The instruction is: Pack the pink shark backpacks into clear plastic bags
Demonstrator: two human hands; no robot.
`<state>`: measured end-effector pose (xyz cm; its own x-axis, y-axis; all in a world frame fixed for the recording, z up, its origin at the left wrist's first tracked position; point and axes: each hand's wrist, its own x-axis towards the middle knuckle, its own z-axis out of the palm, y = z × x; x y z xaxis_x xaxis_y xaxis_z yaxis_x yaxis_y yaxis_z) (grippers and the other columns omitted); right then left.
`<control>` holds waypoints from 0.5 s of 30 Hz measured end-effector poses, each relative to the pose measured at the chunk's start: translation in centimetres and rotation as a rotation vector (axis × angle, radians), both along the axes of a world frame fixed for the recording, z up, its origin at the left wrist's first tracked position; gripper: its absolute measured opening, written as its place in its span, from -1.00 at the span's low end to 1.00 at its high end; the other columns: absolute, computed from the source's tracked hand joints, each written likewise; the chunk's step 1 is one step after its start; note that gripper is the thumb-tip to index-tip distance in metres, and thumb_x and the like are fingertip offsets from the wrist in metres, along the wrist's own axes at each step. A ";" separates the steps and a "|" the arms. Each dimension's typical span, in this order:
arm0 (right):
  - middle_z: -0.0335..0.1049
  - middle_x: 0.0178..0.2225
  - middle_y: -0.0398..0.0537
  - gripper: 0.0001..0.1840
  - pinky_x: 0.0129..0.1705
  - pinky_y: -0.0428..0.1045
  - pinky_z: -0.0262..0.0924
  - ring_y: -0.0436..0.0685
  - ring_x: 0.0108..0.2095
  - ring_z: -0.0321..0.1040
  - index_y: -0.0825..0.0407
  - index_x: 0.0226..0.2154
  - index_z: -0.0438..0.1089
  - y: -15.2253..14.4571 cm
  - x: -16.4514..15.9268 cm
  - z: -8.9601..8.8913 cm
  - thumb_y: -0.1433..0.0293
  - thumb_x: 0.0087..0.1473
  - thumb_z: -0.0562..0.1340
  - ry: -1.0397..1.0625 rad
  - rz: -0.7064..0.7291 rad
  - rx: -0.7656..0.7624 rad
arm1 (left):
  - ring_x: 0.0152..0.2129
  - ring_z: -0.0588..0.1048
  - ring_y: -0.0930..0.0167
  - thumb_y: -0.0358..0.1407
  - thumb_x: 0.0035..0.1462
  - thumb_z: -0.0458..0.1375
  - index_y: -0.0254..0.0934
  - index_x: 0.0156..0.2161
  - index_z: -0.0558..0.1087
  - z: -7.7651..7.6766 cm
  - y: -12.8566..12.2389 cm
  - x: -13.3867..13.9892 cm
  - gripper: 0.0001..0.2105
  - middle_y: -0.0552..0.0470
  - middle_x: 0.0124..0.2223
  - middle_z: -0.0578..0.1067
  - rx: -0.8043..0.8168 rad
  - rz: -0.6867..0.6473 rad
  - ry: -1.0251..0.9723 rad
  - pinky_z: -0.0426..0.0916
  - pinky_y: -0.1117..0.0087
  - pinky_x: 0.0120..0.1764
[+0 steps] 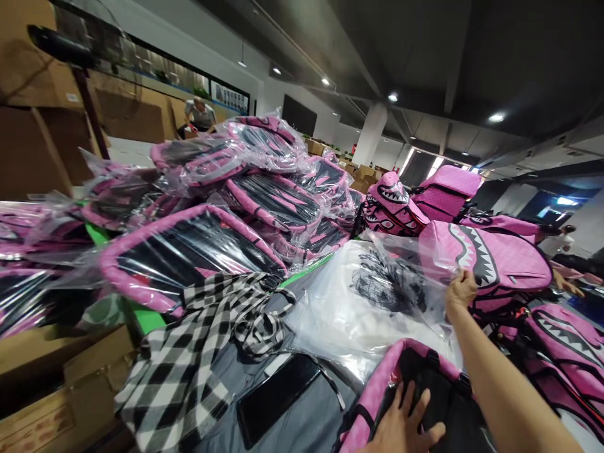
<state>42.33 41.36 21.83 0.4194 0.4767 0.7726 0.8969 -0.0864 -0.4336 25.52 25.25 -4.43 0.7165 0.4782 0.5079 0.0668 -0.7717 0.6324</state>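
Note:
My left hand (406,420) lies flat with spread fingers on the black back of a pink-edged backpack (365,402) at the bottom. Farther up on the right, my right hand (460,290) is closed, its fingers pinching the edge of a clear plastic bag (325,308). This bag tops a pale stack with a dark printed picture showing through. Just beyond my right hand sits a pink backpack (519,258) with a shark-mouth print. Part of the backpack under my left hand runs out of view.
Backpacks wrapped in clear plastic (189,251) are heaped on the left. A checkered cloth (189,352) and a black phone-like slab (278,399) lie on grey fabric. Cardboard boxes (70,390) stand at lower left; more shark-print backpacks (570,333) are at right. People are in the background.

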 end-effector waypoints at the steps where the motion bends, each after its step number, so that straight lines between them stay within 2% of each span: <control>1: 0.39 -0.37 0.04 -0.40 -0.25 0.05 0.19 0.13 -0.33 0.34 0.11 -0.25 0.38 -1.3 0.8 2.3 0.07 0.38 -0.18 -0.054 0.023 0.039 | 0.38 0.06 -0.10 0.06 0.29 0.12 0.21 0.32 0.25 0.5 0.1 -0.7 -0.48 0.03 0.47 0.05 -0.007 -0.037 0.013 0.02 -0.25 0.30; 3: 0.40 -0.36 0.07 -0.43 -0.23 0.05 0.17 0.17 -0.31 0.34 0.07 -0.30 0.39 -4.5 1.4 5.5 0.03 0.32 -0.12 -0.162 0.095 0.058 | 0.39 -0.05 -0.17 0.18 0.21 0.13 0.07 0.39 0.15 1.8 0.0 -1.9 -0.30 -0.11 0.48 0.01 -0.039 -0.111 0.018 -0.10 -0.34 0.30; 4: 0.42 -0.37 0.04 -0.49 -0.24 0.03 0.17 0.16 -0.33 0.35 0.04 -0.34 0.39 -6.4 1.1 6.4 0.00 0.27 -0.02 -0.219 0.150 0.045 | 0.39 -0.07 -0.18 0.19 0.19 0.13 0.02 0.41 0.12 2.6 -0.1 -2.3 -0.25 -0.15 0.47 0.04 -0.052 -0.148 0.010 -0.18 -0.38 0.30; 6: 0.41 -0.46 -0.05 -0.57 -0.32 -0.04 0.15 0.09 -0.42 0.32 -0.01 -0.43 0.41 -10.6 -0.4 6.4 0.01 0.20 0.12 -0.367 0.300 -0.065 | 0.39 -0.01 -0.14 0.16 0.17 0.16 0.00 0.37 0.20 4.5 -0.7 -2.8 -0.28 -0.13 0.42 0.20 -0.110 -0.198 -0.045 -0.28 -0.36 0.31; 8: 0.36 -0.55 -0.12 -0.61 -0.43 -0.09 0.06 0.02 -0.54 0.26 -0.03 -0.44 0.44 -15.1 -2.7 4.4 0.10 0.25 0.12 -0.573 0.465 -0.263 | 0.33 0.16 -0.07 0.14 0.10 0.21 -0.01 0.29 0.32 6.6 -2.0 -3.2 -0.32 -0.11 0.33 0.35 -0.321 -0.214 -0.168 -0.16 -0.27 0.33; 9: 0.37 -0.55 -0.13 -0.63 -0.47 -0.10 0.02 -0.01 -0.56 0.24 -0.04 -0.38 0.47 -17.2 -3.9 2.8 0.19 0.31 0.07 -0.690 0.518 -0.361 | 0.29 0.23 -0.04 0.16 0.05 0.26 -0.03 0.26 0.35 7.7 -2.9 -3.5 -0.30 -0.13 0.29 0.40 -0.503 -0.218 -0.256 -0.03 -0.19 0.31; 11: 0.41 -0.51 -0.12 -0.64 -0.50 -0.10 -0.04 -0.03 -0.57 0.27 -0.03 -0.29 0.49 -21.0 -6.4 -0.8 0.32 0.36 0.01 -0.805 0.530 -0.436 | 0.21 0.35 0.04 0.20 -0.05 0.32 -0.08 0.24 0.36 9.6 -5.0 -4.6 -0.22 -0.15 0.23 0.44 -0.927 -0.234 -0.444 0.25 -0.01 0.19; 13: 0.44 -0.48 -0.12 -0.64 -0.53 -0.10 -0.04 -0.03 -0.58 0.31 -0.03 -0.26 0.48 -24.0 -8.7 -4.5 0.35 0.38 -0.01 -0.767 0.518 -0.440 | 0.15 0.43 0.12 0.24 -0.08 0.33 -0.12 0.19 0.39 11.0 -7.3 -6.3 -0.22 -0.14 0.19 0.47 -1.280 -0.209 -0.617 0.39 0.16 0.03; 15: 0.48 -0.43 -0.11 -0.65 -0.51 -0.11 0.01 -0.02 -0.55 0.38 -0.04 -0.26 0.46 -26.3 -10.8 -7.6 0.33 0.39 -0.01 -0.612 0.522 -0.445 | -0.01 0.53 0.19 0.24 -0.14 0.36 -0.20 0.04 0.48 11.7 -9.3 -8.2 -0.27 -0.14 0.07 0.55 -1.496 -0.087 -0.727 0.42 0.29 -0.14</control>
